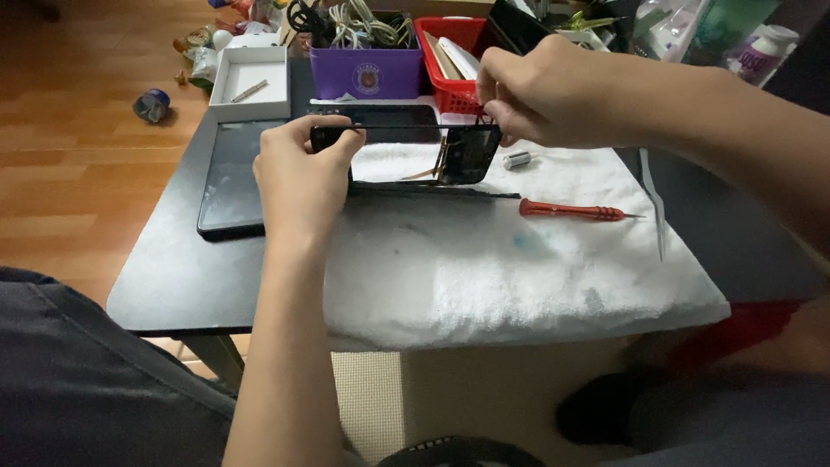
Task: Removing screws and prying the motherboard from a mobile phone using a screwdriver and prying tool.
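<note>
Hands (298,177) (540,91) gripping opened phone (406,138), white towel (519,251) beneath (screwdriver (575,210) nearby)

Both hands, left (298,177) and right (540,91), hold an opened phone (406,143) above a white towel (519,259).

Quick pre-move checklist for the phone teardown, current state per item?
1. Left hand grips the phone at its left end: ok.
2. Right hand pinches the raised panel at its right end: ok.
3. Panel fully free of the body: cannot tell; strips near the right end seem to bridge the two parts.
4. White towel lies under the work: ok.
5. Red screwdriver lies apart from both hands, on the towel: ok.
6. Tweezers lie at the towel's right edge, tip pointing toward the person: not ok, easy to knock.
</note>
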